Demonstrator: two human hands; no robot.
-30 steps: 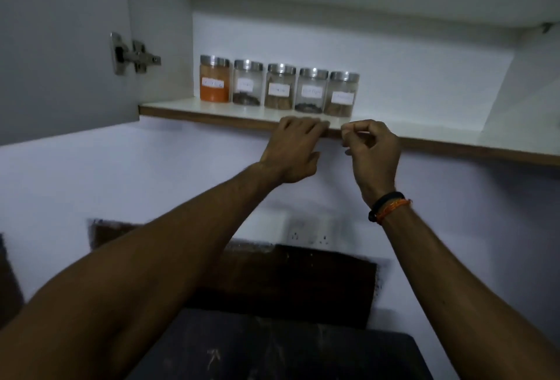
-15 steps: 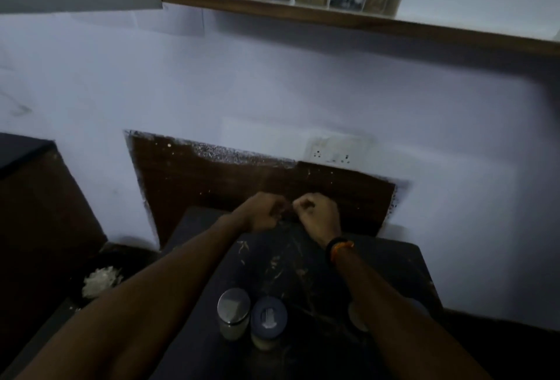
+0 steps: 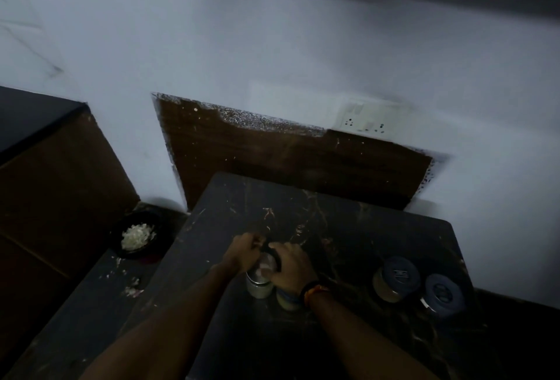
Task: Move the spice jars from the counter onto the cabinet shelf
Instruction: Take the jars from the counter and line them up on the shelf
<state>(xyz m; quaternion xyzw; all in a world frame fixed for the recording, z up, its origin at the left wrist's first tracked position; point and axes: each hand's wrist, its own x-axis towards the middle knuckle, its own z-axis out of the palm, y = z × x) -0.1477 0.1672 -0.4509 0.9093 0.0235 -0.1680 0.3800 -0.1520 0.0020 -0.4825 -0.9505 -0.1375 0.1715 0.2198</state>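
Head view: four spice jars on the counter, left hand around one steel-lidded jar, right hand atop another.

The worktop looks like dark polished stone, veined and faintly glossy. Behind it a brown wood-grain panel has rough, speckled edges against the matt painted wall. The jar on the worktop has a shiny metal lid; two jars right of it have matt dark plastic lids.

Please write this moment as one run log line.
left hand: on silver-lid jar | right hand: over neighbour jar | counter
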